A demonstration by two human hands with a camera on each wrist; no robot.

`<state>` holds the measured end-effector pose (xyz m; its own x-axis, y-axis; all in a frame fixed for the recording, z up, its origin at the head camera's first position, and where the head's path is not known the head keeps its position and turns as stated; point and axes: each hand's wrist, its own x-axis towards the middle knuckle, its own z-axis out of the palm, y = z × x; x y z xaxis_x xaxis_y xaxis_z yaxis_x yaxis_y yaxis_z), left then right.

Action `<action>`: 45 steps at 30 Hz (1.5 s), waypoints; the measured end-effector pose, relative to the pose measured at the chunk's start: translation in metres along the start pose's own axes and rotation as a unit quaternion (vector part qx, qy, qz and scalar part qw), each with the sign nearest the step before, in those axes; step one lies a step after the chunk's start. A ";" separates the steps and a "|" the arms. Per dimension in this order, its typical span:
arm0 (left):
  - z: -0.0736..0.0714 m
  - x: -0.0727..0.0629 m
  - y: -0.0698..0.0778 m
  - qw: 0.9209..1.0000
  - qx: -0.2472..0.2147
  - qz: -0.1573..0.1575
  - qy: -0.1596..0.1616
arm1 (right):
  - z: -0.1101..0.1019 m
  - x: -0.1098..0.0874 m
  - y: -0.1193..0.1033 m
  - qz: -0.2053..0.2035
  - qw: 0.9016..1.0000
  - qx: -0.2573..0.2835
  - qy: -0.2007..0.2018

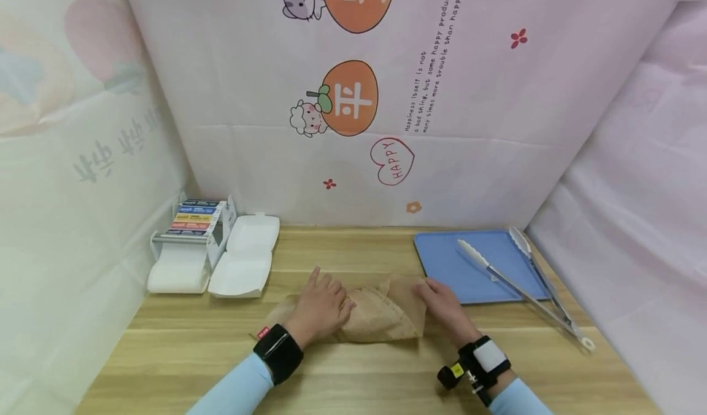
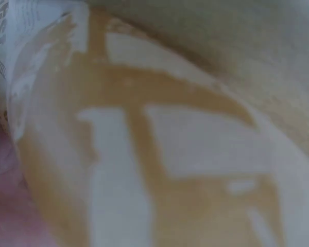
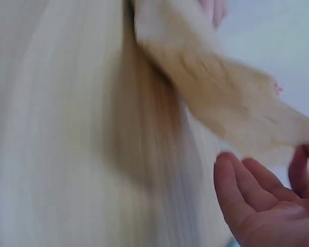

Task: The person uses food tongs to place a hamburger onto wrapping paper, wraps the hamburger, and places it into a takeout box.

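On the table in front of me lies a long bundle of brown wrapping paper [image 1: 375, 317] with printed lettering. My left hand [image 1: 320, 307] rests on its left part, fingers spread loosely over the top. In the left wrist view the printed paper [image 2: 211, 206] fills most of the picture, blurred, with part of the hand at the left edge. My right hand [image 1: 444, 307] pinches the loose right end of the paper between thumb and forefinger. The right wrist view shows that paper end [image 3: 237, 103] raised and stretched toward the fingertips. What the paper wraps is hidden.
At the back left stand a white dispenser [image 1: 215, 231] with coloured boxes and a paper roll [image 1: 179, 271], beside an opened white takeaway box [image 1: 243, 274]. At the right, metal tongs [image 1: 519, 289] lie across a blue tray [image 1: 442, 261]. Printed cloth walls [image 1: 248, 169] enclose the table.
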<state>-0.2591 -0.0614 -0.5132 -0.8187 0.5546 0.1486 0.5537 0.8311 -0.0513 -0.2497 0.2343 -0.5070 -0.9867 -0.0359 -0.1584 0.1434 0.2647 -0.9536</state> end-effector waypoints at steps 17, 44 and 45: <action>-0.001 -0.002 0.006 1.000 0.016 -0.008 0.000 | 0.072 -0.010 -0.032 -0.063 0.998 0.004 0.005; -0.003 -0.012 -0.024 0.983 -0.158 0.013 -0.093 | 0.106 -0.017 -0.034 -0.115 0.977 -0.113 -0.139; -0.004 -0.013 -0.026 0.982 -0.160 0.017 -0.095 | 0.105 -0.017 -0.033 -0.119 0.975 -0.126 -0.140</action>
<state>-0.2621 -0.0901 -0.5097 -0.7960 0.6042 -0.0361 0.5754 0.7739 0.2647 -0.2293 0.1246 -0.4995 -0.9254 -0.3771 -0.0372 -0.1454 0.4441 -0.8841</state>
